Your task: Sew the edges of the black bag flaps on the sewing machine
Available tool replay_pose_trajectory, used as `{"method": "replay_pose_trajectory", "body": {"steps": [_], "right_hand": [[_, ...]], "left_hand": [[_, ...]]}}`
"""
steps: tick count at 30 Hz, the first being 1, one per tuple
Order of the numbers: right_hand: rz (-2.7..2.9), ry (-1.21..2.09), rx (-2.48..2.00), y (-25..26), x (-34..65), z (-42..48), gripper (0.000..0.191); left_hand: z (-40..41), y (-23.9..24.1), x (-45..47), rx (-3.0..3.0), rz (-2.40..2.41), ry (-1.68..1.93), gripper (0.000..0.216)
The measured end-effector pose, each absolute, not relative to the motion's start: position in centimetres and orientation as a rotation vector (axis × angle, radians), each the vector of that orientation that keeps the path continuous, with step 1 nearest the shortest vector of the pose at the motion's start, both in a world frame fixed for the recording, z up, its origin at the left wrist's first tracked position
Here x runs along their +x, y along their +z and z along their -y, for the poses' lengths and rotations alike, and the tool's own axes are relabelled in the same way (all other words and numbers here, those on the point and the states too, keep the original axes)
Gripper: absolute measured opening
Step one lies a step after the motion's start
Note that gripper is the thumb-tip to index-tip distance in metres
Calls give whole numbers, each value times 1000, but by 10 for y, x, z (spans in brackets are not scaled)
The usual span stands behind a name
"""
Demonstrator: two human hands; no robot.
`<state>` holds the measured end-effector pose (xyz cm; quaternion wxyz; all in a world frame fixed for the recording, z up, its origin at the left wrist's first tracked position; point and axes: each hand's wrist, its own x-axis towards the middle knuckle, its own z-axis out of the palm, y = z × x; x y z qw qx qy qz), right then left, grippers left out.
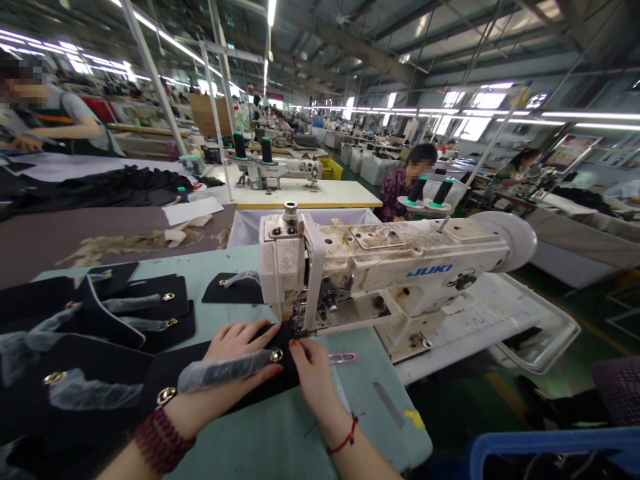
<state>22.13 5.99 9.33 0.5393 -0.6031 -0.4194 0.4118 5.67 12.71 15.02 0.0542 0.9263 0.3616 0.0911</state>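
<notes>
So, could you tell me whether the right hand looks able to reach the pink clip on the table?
Probably yes. The pink clip lies on bare table just beside the right hand, with nothing between them; that hand rests flat on the black piece and holds nothing.

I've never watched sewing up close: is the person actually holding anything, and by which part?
Both hands press a black piece flat: left hand on its top, right hand at its right edge beside the sewing machine.

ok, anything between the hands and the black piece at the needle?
Nothing visible. The left hand and right hand both lie flat on the black piece, whose edge sits under the sewing machine head. A plastic-wrapped strap lies on it.
</notes>
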Motion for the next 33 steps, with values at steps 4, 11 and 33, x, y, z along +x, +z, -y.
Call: {"method": "replay_pose_trajectory", "body": {"steps": [4,11,33], "right_hand": [[1002,964,-1438,92,222,-61,39],[996,947,-1434,92,222,-60,40],[1041,910,-1455,91,225,-64,44]], "left_hand": [[-125,151,58,2798,-1106,275,55],[-126,151,59,2794,-1119,289,55],[-139,147,62,2724,-1141,270,52]]}}
